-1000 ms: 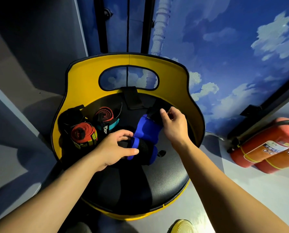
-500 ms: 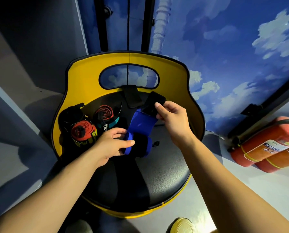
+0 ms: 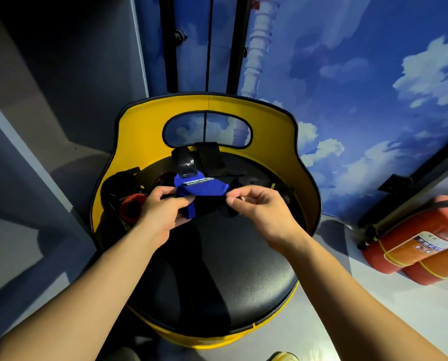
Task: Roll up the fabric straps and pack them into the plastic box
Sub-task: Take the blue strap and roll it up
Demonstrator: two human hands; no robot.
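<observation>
**Both your hands hold the blue and black strap over the seat**

Your left hand (image 3: 163, 207) grips the left end of the blue and black strap (image 3: 203, 190), thumb on top and fingers curled under the fabric. Your right hand (image 3: 256, 207) pinches the right end between thumb and forefinger, with the other fingers loosely curled below. The strap spans straight across from one set of fingertips to the other, raised above the black seat (image 3: 243, 282) of the yellow chair (image 3: 144, 131). A black tab (image 3: 185, 162) sticks up from the strap just beyond your left thumb, with a pale label strip beside it.

Just left of your left knuckles lies a rolled red strap (image 3: 131, 207), partly hidden by that hand; a dark rolled strap (image 3: 118, 186) sits beyond it against the chair's yellow wall. Past your right fingertips, more black fabric (image 3: 267, 186) lies on the seat. Well to the right of your right forearm, red fire extinguishers (image 3: 413, 238) lie on the floor.
</observation>
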